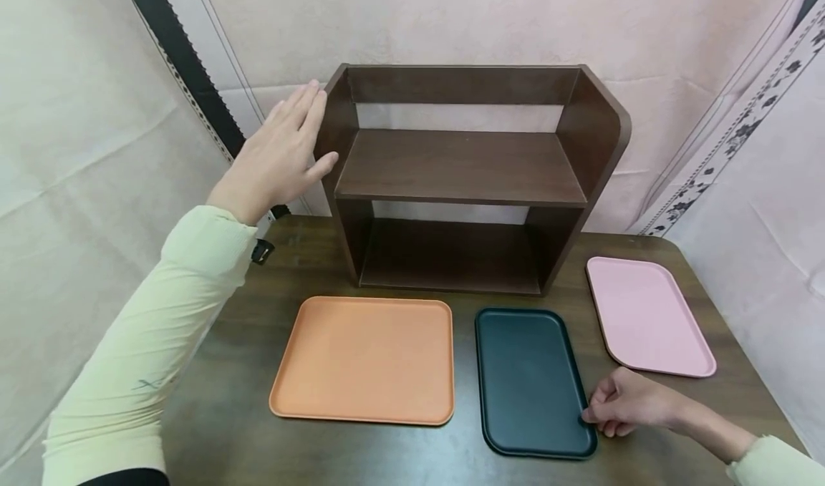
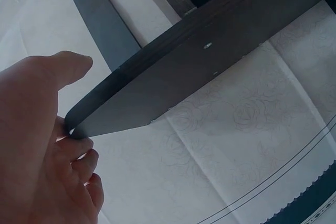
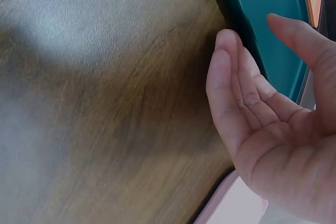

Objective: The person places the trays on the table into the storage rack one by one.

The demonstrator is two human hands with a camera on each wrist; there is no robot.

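Note:
My left hand (image 1: 277, 153), fingers straight and thumb held apart, is at the left side panel of a dark brown two-tier wooden shelf (image 1: 460, 167). In the left wrist view its fingertips are right at the corner of that side panel (image 2: 173, 72). My right hand (image 1: 634, 404) grips the right rim of a dark green tray (image 1: 531, 382) near its front corner. The right wrist view has the thumb (image 3: 296, 32) over the tray and the other fingers along its outer edge. The tray lies flat in front of the shelf.
An orange tray (image 1: 367, 361) lies left of the green one. A pink tray (image 1: 651, 318) is at the table's right side, behind my right wrist. The shelf stands at the back of the brown wooden table (image 1: 219, 400), with pale cloth (image 1: 677, 13) hanging around it.

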